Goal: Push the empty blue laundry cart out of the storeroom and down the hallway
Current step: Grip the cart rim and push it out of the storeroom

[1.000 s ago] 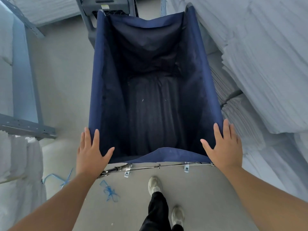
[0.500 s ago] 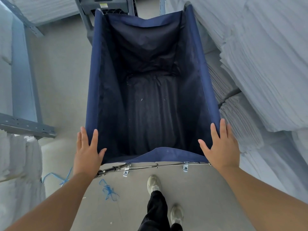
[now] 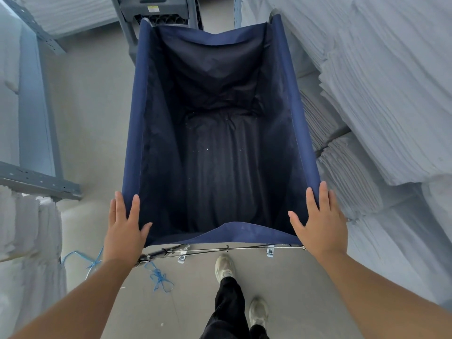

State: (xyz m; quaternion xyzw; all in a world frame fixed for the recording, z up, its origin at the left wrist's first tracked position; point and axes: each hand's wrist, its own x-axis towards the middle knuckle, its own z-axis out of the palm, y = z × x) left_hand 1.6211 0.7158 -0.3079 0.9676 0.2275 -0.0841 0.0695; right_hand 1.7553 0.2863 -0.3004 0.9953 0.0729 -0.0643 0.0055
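The blue laundry cart (image 3: 137,113) fills the middle of the view, its dark fabric bag empty, a metal frame bar along its near edge. My left hand (image 3: 123,232) rests flat on the near left corner, fingers straight and thumb over the inner edge. On the near right corner my right hand (image 3: 320,223) presses in the same way, fingers extended along the rim.
Tall stacks of white folded linen (image 3: 379,99) crowd the cart's right side. A grey metal shelf rack (image 3: 36,182) with more linen stands at the left. A grey step stool (image 3: 156,11) sits just beyond the cart's far end. Blue string (image 3: 159,277) lies on the floor.
The cart has rolled slightly forward and left with both hands staying on its near corners. My feet have stepped forward behind it.
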